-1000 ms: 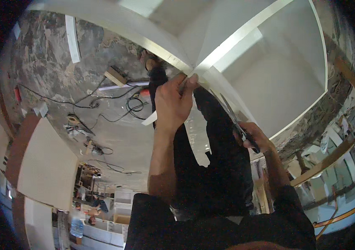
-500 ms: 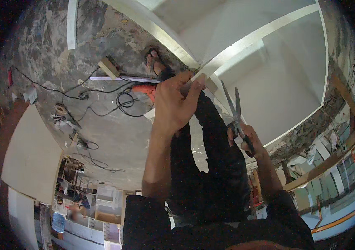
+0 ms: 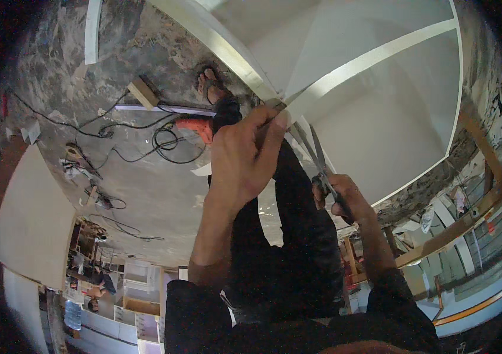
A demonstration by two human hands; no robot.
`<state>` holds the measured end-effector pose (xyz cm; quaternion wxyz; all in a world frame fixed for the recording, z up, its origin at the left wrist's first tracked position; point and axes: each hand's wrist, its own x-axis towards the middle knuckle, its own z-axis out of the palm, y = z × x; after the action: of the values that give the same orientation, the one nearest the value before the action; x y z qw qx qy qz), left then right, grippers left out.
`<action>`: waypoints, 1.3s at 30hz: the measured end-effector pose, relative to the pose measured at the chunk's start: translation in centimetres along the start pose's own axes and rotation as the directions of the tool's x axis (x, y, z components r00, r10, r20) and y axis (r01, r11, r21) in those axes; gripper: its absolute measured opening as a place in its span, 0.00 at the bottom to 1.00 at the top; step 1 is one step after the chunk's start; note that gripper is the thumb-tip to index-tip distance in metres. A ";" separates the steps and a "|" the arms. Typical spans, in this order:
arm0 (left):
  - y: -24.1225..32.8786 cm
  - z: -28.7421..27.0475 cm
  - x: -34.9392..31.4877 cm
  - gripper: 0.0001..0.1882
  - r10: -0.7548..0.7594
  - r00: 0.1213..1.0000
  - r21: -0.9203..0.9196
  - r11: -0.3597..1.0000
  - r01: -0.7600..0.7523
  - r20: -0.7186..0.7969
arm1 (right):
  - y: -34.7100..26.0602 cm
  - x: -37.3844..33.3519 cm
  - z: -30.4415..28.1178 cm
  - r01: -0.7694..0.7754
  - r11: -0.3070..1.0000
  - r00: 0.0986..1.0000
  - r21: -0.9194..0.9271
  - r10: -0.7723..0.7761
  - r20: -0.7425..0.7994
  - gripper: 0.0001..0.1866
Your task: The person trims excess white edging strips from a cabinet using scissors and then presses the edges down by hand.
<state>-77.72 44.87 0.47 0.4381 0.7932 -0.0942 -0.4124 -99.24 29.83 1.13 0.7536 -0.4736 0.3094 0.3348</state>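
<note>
My left hand [image 3: 245, 156] pinches a thin white edge strip [image 3: 274, 121] at the corner of a large white panel [image 3: 381, 112], fingers and thumb closed on it. My right hand [image 3: 339, 197] grips a pair of scissors [image 3: 313, 150] with dark handles. The blades stand apart and point up toward the strip, just right of my left fingertips. My dark trousers [image 3: 286, 236] fill the view below both hands, and my sandalled foot [image 3: 211, 85] rests on the floor beyond them.
The rough grey floor [image 3: 145, 194] carries black cables [image 3: 162, 144], an orange power tool [image 3: 195, 127], a wood block [image 3: 143, 92] and a pale strip [image 3: 162, 109]. A beige board [image 3: 33, 224] lies at left. Wooden frames and shelving stand at right.
My left hand has slid further along the strip to the panel corner. My right hand has brought the scissors up closer to the left fingertips, blades still apart.
</note>
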 end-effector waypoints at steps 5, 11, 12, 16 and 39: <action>0.8 -0.5 -0.1 0.14 -0.148 0.985 -0.080 0.985 0.155 0.089 | -1.8 0.2 -0.4 -0.114 0.989 0.993 0.099 0.115 -0.008 0.33; 0.7 -0.6 -0.4 0.13 -0.175 0.979 -0.188 0.963 0.192 0.105 | -4.0 1.5 -2.6 -0.048 0.997 0.994 -0.059 0.054 0.094 0.26; 0.7 -0.5 -0.4 0.13 -0.161 0.983 -0.169 0.970 0.174 0.086 | -4.1 1.6 -2.4 -0.042 0.999 0.995 0.018 0.040 0.093 0.25; 0.8 -0.3 -0.2 0.14 -0.167 0.985 -0.137 0.976 0.172 0.050 | -3.8 1.8 -1.7 -0.054 0.993 0.997 0.106 0.049 0.055 0.20; 0.3 -0.1 -0.3 0.12 -0.082 0.996 -0.035 0.996 0.083 0.024 | -2.9 2.8 -2.1 0.225 0.956 0.959 -0.191 -0.183 0.216 0.19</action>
<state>-77.73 44.92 0.92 0.4339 0.7836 -0.0589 -0.4406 -95.61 27.52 -0.33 0.7559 -0.5458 0.1452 0.3312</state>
